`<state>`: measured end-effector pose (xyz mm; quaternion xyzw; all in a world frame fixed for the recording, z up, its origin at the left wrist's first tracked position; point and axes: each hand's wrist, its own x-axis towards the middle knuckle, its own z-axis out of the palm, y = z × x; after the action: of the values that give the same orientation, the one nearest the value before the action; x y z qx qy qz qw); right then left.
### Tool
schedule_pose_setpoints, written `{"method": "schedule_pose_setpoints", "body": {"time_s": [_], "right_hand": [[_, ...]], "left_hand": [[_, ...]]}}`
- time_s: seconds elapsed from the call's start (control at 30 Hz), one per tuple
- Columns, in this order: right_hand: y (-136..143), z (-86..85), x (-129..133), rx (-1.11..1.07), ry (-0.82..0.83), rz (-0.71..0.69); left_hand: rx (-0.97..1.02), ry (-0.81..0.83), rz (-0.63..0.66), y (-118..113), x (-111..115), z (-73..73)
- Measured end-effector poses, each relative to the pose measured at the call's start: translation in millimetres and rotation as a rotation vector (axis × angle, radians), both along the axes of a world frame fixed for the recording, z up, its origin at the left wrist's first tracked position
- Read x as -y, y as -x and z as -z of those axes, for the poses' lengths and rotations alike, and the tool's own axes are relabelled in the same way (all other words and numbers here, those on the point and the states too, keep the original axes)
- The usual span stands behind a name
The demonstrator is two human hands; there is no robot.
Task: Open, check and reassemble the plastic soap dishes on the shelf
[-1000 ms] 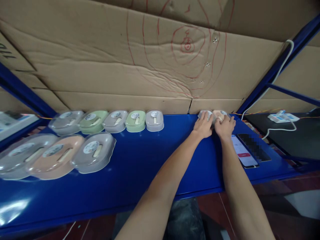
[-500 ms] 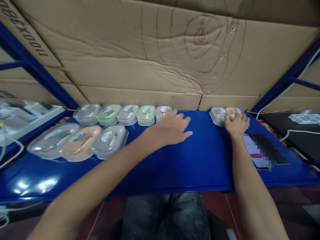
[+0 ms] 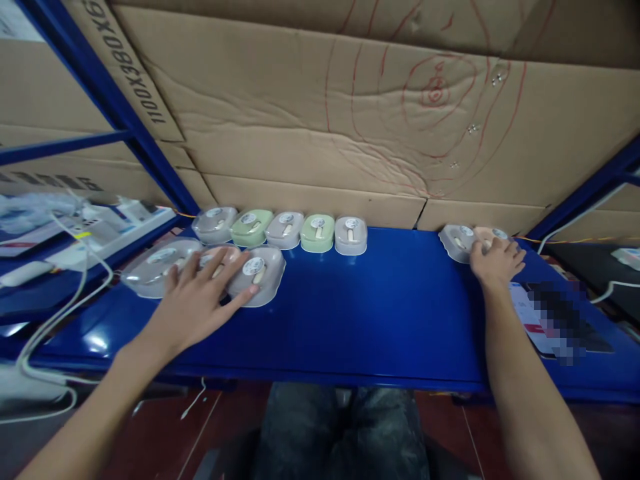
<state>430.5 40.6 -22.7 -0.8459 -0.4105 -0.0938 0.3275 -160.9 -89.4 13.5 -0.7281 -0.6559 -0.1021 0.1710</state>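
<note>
My left hand lies with fingers spread over the front row of lidded boxes on the left. Under it is a peach box, partly hidden, between a grey box and another grey box that my thumb overlaps. Behind them runs a row of several grey and green boxes, ending in a grey box. At the right, my right hand rests with fingers apart on a peach box, which it partly covers. A grey box sits beside that one. Each box has a clear lid with a round sticker.
The blue shelf is backed by a cardboard wall with red drawn rings. Phones lie by my right forearm, partly blurred out. A white power strip and white cables are at the left.
My left hand has moved left from the end of the back row onto the front row's boxes. My right hand stays at the peach box. The view has shifted left.
</note>
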Motion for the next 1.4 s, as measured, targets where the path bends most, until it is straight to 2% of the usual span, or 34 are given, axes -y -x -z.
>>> {"method": "schedule_pose_setpoints", "body": {"time_s": [0.13,0.23,0.37,0.47,0.53,0.6,0.73,0.83,0.97,1.13,1.23,1.4], "right_hand": [[-1,0.7,0,0.006,-0.015,-0.001],[-2,2.2,0,0.009,-0.029,-0.008],[-4,4.8,-2,0.003,-0.036,-0.009],[-5,6.4,-3,0.002,-0.036,-0.020],[-6,7.4,-4,0.000,-0.039,-0.020],[-7,8.2,-4,-0.002,-0.048,-0.019],[-6,8.3,-5,-0.002,-0.047,-0.013],[-4,6.7,-6,0.003,-0.008,0.014],[-1,5.3,-6,0.006,0.024,0.030],[-1,8.5,-7,-0.005,-0.003,0.038],[-2,9.6,-7,-0.024,-0.006,0.042],[-6,8.2,-5,-0.051,0.023,0.043]], "left_hand": [[0.016,-0.028,0.044,-31,16,8.3],[0.067,-0.034,0.061,-66,33,15.7],[0.135,-0.001,0.152,-130,53,20.0],[0.165,0.098,0.268,-187,54,14.2],[0.172,0.153,0.327,-225,41,7.9],[0.175,0.182,0.357,-262,18,2.7],[0.165,0.231,0.301,-329,-39,-0.9],[0.147,0.244,0.249,-366,-73,-0.1],[0.162,0.258,0.230,-398,-102,1.0],[0.235,0.277,0.235,-416,-130,2.8],[0.273,0.269,0.245,-422,-138,4.0],[0.356,0.267,0.275,-437,-139,2.7]]}}
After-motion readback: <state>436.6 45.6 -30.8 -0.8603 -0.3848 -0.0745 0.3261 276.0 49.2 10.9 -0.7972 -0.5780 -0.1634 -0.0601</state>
